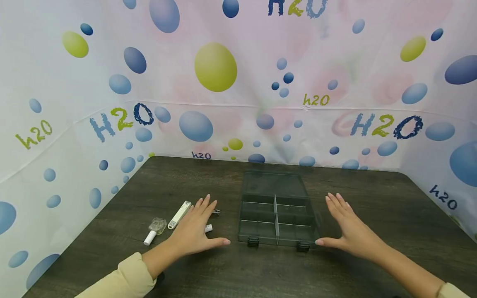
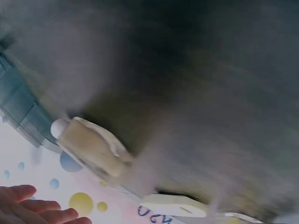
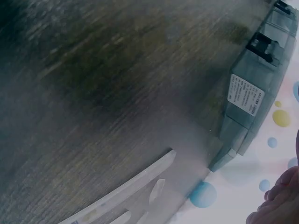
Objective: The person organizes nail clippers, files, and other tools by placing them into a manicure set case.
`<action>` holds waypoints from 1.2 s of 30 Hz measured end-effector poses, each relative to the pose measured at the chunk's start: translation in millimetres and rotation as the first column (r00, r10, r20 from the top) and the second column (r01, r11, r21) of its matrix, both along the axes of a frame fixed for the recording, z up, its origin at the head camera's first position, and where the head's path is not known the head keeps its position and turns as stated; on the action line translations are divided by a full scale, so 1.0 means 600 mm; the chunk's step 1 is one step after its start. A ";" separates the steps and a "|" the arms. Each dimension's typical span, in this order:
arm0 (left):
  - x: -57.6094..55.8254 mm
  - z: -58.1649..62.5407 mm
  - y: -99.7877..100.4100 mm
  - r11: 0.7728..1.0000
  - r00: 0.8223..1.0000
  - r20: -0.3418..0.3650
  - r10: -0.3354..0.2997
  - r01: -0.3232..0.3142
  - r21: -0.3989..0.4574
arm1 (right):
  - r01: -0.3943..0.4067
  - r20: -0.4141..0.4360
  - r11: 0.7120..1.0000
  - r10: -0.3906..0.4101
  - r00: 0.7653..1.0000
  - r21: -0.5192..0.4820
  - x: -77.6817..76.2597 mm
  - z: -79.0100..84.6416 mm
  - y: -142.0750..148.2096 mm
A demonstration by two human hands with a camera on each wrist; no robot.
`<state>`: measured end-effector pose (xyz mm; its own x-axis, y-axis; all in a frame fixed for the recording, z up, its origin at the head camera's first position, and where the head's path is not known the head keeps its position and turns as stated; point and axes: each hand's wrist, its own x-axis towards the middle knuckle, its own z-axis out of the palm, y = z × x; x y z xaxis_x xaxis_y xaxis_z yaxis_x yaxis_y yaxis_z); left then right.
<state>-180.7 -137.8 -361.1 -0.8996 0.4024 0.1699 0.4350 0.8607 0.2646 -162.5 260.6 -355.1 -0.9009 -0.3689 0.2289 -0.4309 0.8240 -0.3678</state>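
Observation:
An open, see-through dark grey compartment box (image 1: 258,228) lies on the table, its lid (image 1: 273,183) folded back. My left hand (image 1: 193,229) is to its left, fingers straight and thumb spread, holding nothing. It partly hides a white-ended item (image 1: 208,228) and a small metal item (image 1: 215,212). Beside that hand lie a long white item (image 1: 179,215) and a clear bottle (image 1: 158,225) with a white cap. At the box's right side my right hand (image 1: 350,231) is spread and holds nothing; its thumb tip is near the front corner, contact unclear.
A beige bottle (image 2: 91,147) with a white cap shows in the left wrist view. In the right wrist view are a long pale strip (image 3: 126,186) and a printed label (image 3: 245,94) on the box. A dotted sheet (image 1: 238,124) stands behind the dark wooden table (image 1: 220,277).

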 end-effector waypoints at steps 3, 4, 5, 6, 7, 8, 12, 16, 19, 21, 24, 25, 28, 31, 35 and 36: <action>0.003 -0.002 -0.011 1.000 1.000 -0.005 0.011 -0.011 0.021 | -0.016 0.026 1.000 0.016 1.000 -0.023 -0.003 -0.002 -0.004; 0.004 -0.002 -0.014 0.999 1.000 -0.007 0.015 -0.015 0.034 | -0.020 0.036 0.999 0.021 0.999 -0.031 -0.004 -0.003 -0.005; 0.005 -0.003 -0.017 0.999 1.000 -0.008 0.018 -0.018 0.043 | -0.022 0.046 0.999 0.024 0.999 -0.039 -0.005 -0.003 -0.006; 0.006 -0.003 -0.021 0.998 1.000 -0.007 0.021 -0.021 0.055 | -0.029 0.051 0.999 0.031 0.998 -0.045 -0.005 -0.004 -0.008; 0.007 -0.004 -0.024 0.998 1.000 -0.006 0.022 -0.022 0.064 | -0.032 0.061 0.998 0.036 0.997 -0.053 -0.006 -0.005 -0.009; 0.008 -0.004 -0.027 0.997 1.000 0.000 0.023 -0.023 0.074 | -0.035 0.073 0.998 0.039 0.997 -0.059 -0.007 -0.006 -0.011; 0.013 -0.003 -0.039 0.993 0.999 0.040 0.027 -0.031 0.114 | -0.037 0.105 0.998 0.042 0.994 -0.050 -0.008 -0.006 -0.017; 0.017 0.001 -0.049 0.989 0.996 0.080 0.037 -0.048 0.141 | -0.033 0.115 0.999 0.035 0.993 -0.019 -0.009 -0.003 -0.023; 0.018 0.000 -0.056 0.989 0.996 0.084 0.039 -0.050 0.139 | -0.039 0.128 0.999 0.039 0.991 -0.007 -0.012 -0.001 -0.028; 0.019 -0.002 -0.060 0.989 0.997 0.074 0.036 -0.047 0.141 | -0.045 0.138 0.999 0.044 0.989 0.004 -0.014 0.000 -0.031; 0.020 -0.007 -0.067 0.989 0.998 0.047 0.030 -0.036 0.142 | -0.059 0.157 0.998 0.056 0.986 0.016 -0.018 0.003 -0.037; 0.021 -0.008 -0.069 0.989 0.999 0.042 0.027 -0.033 0.145 | -0.062 0.163 0.998 0.058 0.985 0.018 -0.019 0.004 -0.039; 0.022 -0.011 -0.073 0.987 0.999 0.030 0.018 -0.022 0.158 | -0.074 0.174 0.997 0.069 0.982 0.023 -0.022 0.003 -0.042; 0.024 -0.014 -0.076 0.986 1.000 0.025 0.007 -0.011 0.165 | -0.077 0.174 0.997 0.072 0.982 0.023 -0.025 0.002 -0.043; 0.027 -0.015 -0.079 0.986 0.999 0.035 -0.001 -0.005 0.164 | -0.074 0.166 0.997 0.069 0.984 0.023 -0.027 -0.002 -0.040; 0.028 -0.015 -0.080 0.987 0.999 0.040 -0.002 -0.005 0.163 | -0.070 0.168 0.997 0.066 0.984 0.020 -0.027 -0.003 -0.039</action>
